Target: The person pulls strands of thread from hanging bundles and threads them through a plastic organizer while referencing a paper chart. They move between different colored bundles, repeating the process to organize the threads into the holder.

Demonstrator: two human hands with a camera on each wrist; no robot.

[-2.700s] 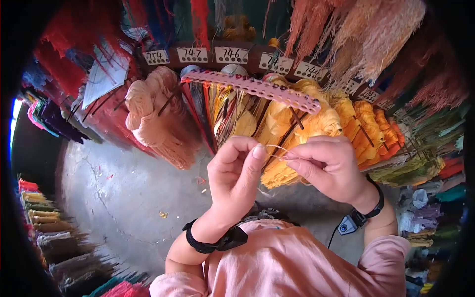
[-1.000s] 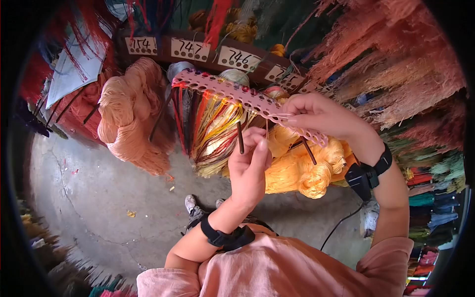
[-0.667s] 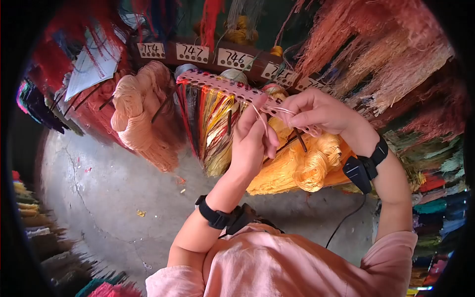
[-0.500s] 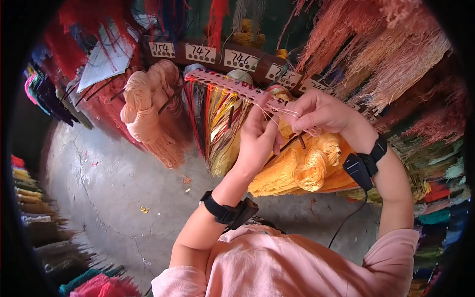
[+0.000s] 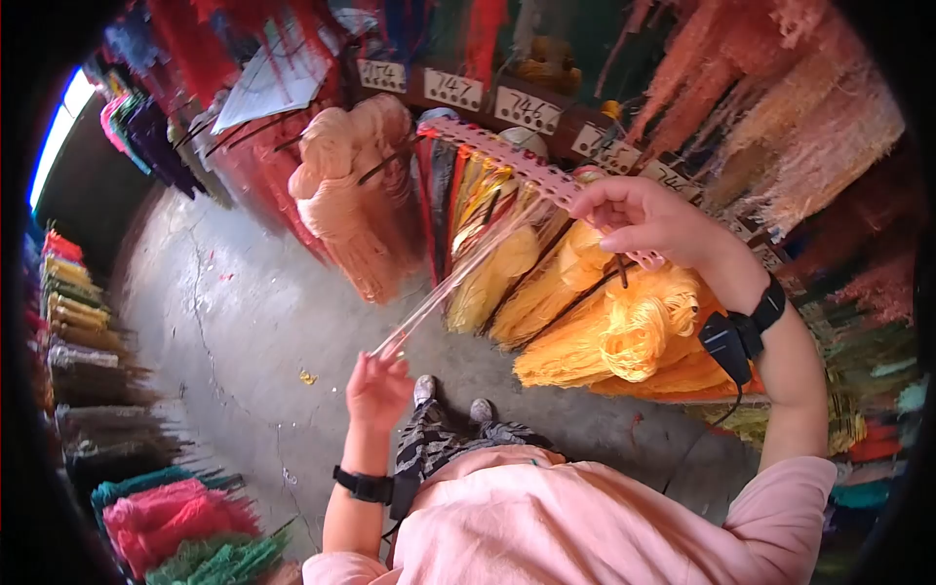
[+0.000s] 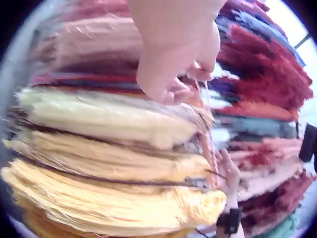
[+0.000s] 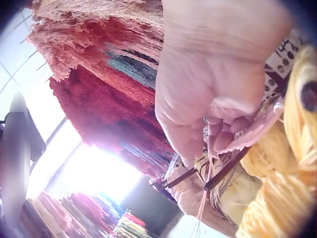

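A long pink strip [image 5: 507,151] punched with holes lies slantwise across the skeins, with mixed coloured threads [image 5: 466,195] hanging from its left part. My right hand [image 5: 648,219] is at the strip's right part, its fingers curled on the edge; the right wrist view shows fingers [image 7: 225,131] against the strip [image 7: 257,126]. Low on the left, my left hand [image 5: 378,390] pinches the end of pale pink threads [image 5: 458,278], which stretch taut up to the strip near the right hand. From the left wrist, the left hand [image 6: 181,54] shows with these threads [image 6: 208,99] at its fingertips.
Yellow skeins [image 5: 624,322] and a peach skein [image 5: 356,195] hang on dark rods below numbered labels [image 5: 526,109]. Reddish yarn bunches [image 5: 780,117] hang at the upper right. More yarn [image 5: 175,517] is stacked at the lower left, beside the concrete floor [image 5: 244,331].
Both hands were together below the strip, then came up to it. My left hand has since swung down and left, drawing the threads out long, while my right hand stays at the strip.
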